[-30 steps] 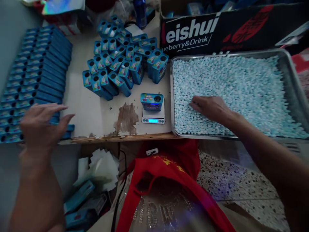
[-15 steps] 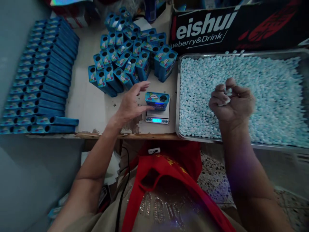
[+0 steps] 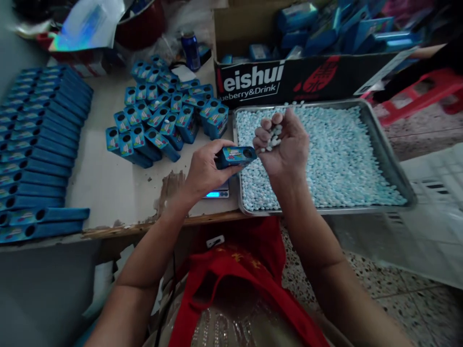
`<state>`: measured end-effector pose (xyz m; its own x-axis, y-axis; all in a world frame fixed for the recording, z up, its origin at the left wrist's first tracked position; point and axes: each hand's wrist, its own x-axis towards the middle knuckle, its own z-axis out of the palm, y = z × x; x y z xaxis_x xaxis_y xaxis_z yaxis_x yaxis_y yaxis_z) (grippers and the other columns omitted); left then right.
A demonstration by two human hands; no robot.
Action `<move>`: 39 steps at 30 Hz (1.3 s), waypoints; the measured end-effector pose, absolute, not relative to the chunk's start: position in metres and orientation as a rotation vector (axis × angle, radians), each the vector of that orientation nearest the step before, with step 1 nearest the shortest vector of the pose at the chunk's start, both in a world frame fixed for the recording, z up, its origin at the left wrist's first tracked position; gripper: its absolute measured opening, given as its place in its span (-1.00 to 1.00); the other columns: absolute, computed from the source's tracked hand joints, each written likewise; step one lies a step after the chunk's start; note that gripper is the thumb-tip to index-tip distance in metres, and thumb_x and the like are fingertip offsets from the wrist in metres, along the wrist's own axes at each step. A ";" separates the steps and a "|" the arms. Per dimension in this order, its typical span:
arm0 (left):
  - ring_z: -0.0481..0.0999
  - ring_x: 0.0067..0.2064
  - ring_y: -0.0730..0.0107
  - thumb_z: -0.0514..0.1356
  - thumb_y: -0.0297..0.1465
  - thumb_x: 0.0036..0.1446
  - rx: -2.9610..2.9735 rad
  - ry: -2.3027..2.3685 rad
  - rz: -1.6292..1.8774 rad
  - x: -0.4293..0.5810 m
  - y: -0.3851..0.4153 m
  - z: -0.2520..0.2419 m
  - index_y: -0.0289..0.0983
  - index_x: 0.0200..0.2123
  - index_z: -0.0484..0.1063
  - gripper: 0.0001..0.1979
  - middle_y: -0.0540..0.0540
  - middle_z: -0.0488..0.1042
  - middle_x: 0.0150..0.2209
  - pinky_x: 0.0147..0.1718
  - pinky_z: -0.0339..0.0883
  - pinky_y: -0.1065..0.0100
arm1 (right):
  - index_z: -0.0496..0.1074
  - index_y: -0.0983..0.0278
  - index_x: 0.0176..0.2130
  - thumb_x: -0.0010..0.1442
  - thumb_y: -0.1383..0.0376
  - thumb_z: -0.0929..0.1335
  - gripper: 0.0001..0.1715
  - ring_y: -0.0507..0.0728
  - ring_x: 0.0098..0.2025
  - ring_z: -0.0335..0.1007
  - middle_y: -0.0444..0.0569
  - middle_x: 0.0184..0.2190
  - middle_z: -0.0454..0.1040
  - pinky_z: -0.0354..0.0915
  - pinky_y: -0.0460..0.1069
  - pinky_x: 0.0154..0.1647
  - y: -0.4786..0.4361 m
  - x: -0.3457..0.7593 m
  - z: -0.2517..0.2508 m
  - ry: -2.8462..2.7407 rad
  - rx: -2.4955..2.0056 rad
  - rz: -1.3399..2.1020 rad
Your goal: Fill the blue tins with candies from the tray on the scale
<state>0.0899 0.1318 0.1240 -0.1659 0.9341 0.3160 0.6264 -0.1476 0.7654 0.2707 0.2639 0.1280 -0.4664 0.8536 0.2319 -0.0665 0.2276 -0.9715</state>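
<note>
My left hand (image 3: pixel 208 166) is closed round a small blue box (image 3: pixel 233 155) with a dark round hole in its top. It holds the box tilted, above the scale (image 3: pixel 216 194), whose display glows blue and whose plate is mostly hidden. Close to the box's right end, my right hand (image 3: pixel 284 144) is cupped, palm up, round several pale candies (image 3: pixel 274 137). Beneath my right hand lies a metal tray (image 3: pixel 405 188) filled with pale blue and white candies (image 3: pixel 336 159).
Upright blue boxes (image 3: pixel 159 113) stand in a loose group behind my left hand. Stacked boxes (image 3: pixel 39 149) line the left side. Behind the tray is a black carton (image 3: pixel 260 79) of blue packs. A can (image 3: pixel 190 50), a red stool (image 3: pixel 419 99) and a person's arm (image 3: pixel 430 52) are farther back.
My left hand has taken hold of the blue box and lifted it off the scale. My right hand has moved left, close to the box, with candies in it. The view has shifted right.
</note>
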 end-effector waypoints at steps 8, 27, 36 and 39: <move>0.73 -0.02 0.10 0.62 -0.40 0.11 1.779 1.748 1.237 0.117 0.155 0.116 -0.16 0.08 0.64 -0.52 -0.11 0.74 0.00 0.06 0.63 0.12 | 0.63 0.05 0.00 0.52 -0.40 0.21 -0.26 0.27 -0.27 0.39 -0.01 -0.35 0.33 0.42 0.15 -0.23 0.250 0.267 0.147 -1.646 -0.821 1.178; 0.71 -0.09 0.27 0.59 -0.43 0.12 1.507 1.737 1.355 0.060 0.101 0.089 -0.16 0.05 0.60 -0.56 -0.01 0.68 -0.06 -0.04 0.62 0.32 | 0.50 0.09 -0.28 0.53 -0.33 0.17 -0.29 0.30 -0.31 0.43 0.04 -0.38 0.47 0.38 0.17 -0.23 0.263 0.347 0.085 -1.866 -1.172 0.689; 0.70 0.20 0.07 0.67 -0.32 0.02 1.409 1.701 1.412 0.036 0.071 0.074 -0.16 0.17 0.61 -0.35 -0.17 0.67 0.17 0.26 0.58 0.13 | 0.68 0.23 0.10 0.45 0.09 0.40 -0.60 0.48 0.07 0.53 0.25 0.01 0.66 0.41 0.37 0.21 0.234 0.364 0.061 -2.484 -1.185 0.250; 0.70 0.20 0.07 0.63 -0.26 0.09 1.385 1.726 1.502 0.030 0.061 0.088 -0.16 0.15 0.62 -0.43 -0.17 0.69 0.13 0.27 0.56 0.07 | 0.57 0.28 0.35 0.40 0.22 0.41 -0.40 0.54 0.20 0.50 0.31 0.22 0.60 0.42 0.32 0.20 0.246 0.356 0.074 -2.828 -1.226 0.198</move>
<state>0.0303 0.0609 0.0880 -0.3857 0.8853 0.2599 0.3797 -0.1044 0.9192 0.3559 0.2459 0.0742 -0.6836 0.7299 -0.0024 0.7231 0.6768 -0.1381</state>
